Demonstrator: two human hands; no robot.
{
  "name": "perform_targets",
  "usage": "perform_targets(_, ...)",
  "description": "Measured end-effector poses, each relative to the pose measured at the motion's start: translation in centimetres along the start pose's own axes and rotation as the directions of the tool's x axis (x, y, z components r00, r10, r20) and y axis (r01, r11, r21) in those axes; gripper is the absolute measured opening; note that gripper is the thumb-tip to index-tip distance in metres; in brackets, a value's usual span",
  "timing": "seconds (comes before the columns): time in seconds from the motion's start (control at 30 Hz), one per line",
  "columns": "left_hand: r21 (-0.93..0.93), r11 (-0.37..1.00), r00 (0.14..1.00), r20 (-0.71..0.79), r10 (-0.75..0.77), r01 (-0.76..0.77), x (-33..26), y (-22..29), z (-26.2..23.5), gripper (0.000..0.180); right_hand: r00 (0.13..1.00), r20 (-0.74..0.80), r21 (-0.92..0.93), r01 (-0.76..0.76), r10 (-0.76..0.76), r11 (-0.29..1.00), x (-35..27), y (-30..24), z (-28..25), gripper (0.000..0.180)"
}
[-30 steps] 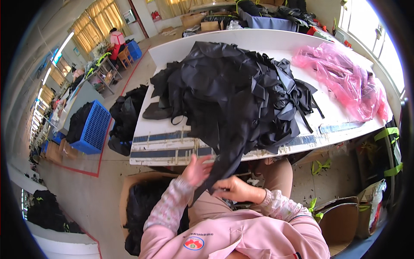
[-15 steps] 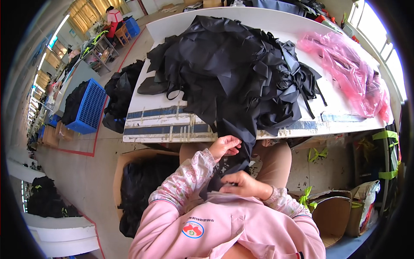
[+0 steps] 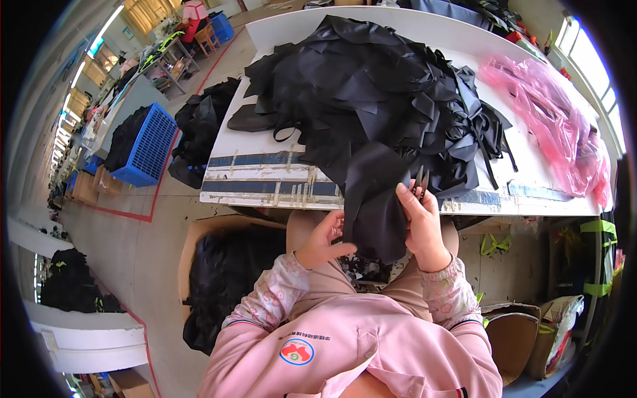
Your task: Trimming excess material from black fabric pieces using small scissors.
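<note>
A black fabric piece point(image 3: 379, 205) hangs over the table's front edge, between my hands and in front of the large heap of black cut pieces point(image 3: 358, 79). At its right edge my right hand point(image 3: 424, 229) is closed, thumb pressed on the cloth. Small thread snips point(image 3: 423, 180) sit in the same hand, their pointed blades sticking up past the fingers. On the other side my left hand point(image 3: 324, 242) has its thumb stretched out, apart from loosely bent fingers. Its fingertips are by the left edge of the piece, partly hidden there.
A crumpled pink plastic bag point(image 3: 544, 126) lies on the white table point(image 3: 259, 189) at right. Below left stands a cardboard box point(image 3: 192, 255) of black fabric; a blue crate point(image 3: 149, 146) is farther left. Open cartons point(image 3: 507, 341) stand lower right. Another person point(image 3: 194, 23) is far off.
My right hand has moved up from my lap to the right edge of the piece, with the snips now visible. My left hand has loosened and shifted slightly left and down. The piece is spread wider.
</note>
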State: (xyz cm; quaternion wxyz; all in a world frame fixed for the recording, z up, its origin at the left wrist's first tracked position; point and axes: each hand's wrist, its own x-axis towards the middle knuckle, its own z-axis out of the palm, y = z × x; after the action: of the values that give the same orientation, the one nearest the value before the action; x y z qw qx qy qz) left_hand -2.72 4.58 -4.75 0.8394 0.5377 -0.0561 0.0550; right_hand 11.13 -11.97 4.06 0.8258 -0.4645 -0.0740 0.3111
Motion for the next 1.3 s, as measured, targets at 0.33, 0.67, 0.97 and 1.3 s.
perform_targets(0.33,0.213,0.975,0.942,-0.334,0.014,0.061,1.3,4.2,-1.8,0.03,0.981,0.118,0.019,0.153,-0.154,0.988,-1.1,-1.5,1.5,0.008)
perform_targets(0.67,-0.557,0.789,0.962,0.228,-0.153,0.257,2.3,5.9,5.1,0.045,0.935,0.035,-0.326,0.344,-0.352,0.881,-2.9,-3.5,-3.7,0.013)
perform_targets(0.97,0.409,0.815,0.911,0.127,0.393,-0.409,4.6,10.7,5.1,0.021,0.673,0.278,-0.643,0.66,-0.686,0.387,-0.3,-1.8,-7.0,0.052)
perform_targets(1.3,0.505,0.839,0.948,-0.118,0.297,-0.2,5.2,4.3,2.8,0.024,0.954,0.132,-0.312,0.299,-0.271,0.902,-4.8,-3.4,-5.3,0.055)
